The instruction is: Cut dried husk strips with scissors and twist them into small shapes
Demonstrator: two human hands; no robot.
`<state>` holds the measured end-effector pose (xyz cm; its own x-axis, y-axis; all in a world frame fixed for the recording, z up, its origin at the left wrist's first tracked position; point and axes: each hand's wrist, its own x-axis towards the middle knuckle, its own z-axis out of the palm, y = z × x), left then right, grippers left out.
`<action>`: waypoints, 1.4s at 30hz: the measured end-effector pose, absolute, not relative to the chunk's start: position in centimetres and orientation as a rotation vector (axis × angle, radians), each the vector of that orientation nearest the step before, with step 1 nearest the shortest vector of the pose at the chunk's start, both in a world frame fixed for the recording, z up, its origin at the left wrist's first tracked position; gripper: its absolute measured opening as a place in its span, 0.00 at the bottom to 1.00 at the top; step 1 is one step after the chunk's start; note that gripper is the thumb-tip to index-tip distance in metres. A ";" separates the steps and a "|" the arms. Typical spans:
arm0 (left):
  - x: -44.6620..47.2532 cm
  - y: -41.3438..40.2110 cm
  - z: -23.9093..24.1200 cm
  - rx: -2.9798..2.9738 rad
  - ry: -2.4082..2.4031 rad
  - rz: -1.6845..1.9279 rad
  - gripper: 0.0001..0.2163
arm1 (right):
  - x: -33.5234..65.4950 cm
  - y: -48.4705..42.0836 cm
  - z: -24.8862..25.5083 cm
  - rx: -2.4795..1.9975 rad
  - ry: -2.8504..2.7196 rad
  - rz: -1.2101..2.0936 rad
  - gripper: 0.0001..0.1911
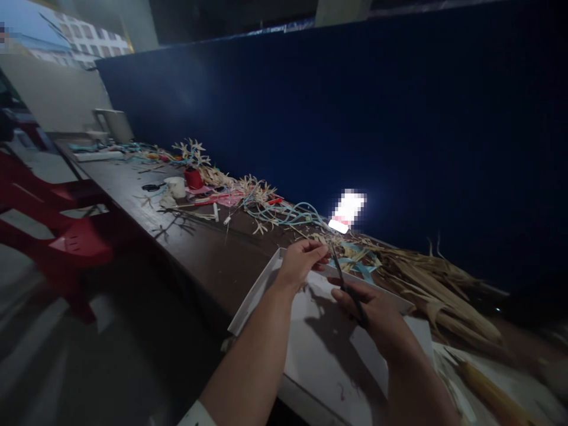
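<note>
Over a shallow white tray [252, 294], my right hand [379, 316] is closed round the handles of dark scissors [338, 267]. The blades point up and away, close beside my left hand [300, 261]. The thumb and fingers of that left hand are pinched together. Whatever is between them is too small or hidden to name. Both hands cast shadows on the pale floor of the tray. Just past the tray lie scraps of blue ribbon [366, 269].
Dried husks [444, 284] lie at the right. Beyond the tray are pale blue cords [293, 213], straw-like flowers [193, 152], a red thread spool [193, 178], a white cup [176, 187] and a bright screen [348, 210]. A dark blue wall [355, 106] backs the table; a red chair [75, 242] stands left.
</note>
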<state>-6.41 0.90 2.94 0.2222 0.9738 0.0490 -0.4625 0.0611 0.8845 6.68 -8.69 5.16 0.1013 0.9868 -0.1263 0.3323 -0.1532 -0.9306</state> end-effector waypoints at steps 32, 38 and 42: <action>-6.4 0.6 3.0 0.991 0.669 1.202 0.14 | 6.5 -8.6 5.2 -1.620 -1.358 1.022 0.25; -6.2 0.6 2.9 0.971 0.650 1.226 0.14 | 6.3 -8.5 5.0 -1.586 -1.324 1.038 0.24; -6.2 0.4 3.1 0.948 0.635 1.218 0.13 | 6.3 -8.4 4.7 -1.541 -1.252 1.029 0.24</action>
<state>-6.23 0.42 3.09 0.2560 0.9636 0.0765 -0.4893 0.0609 0.8700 6.31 -8.36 4.71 0.1505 0.9859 -0.0729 0.2623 -0.1109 -0.9586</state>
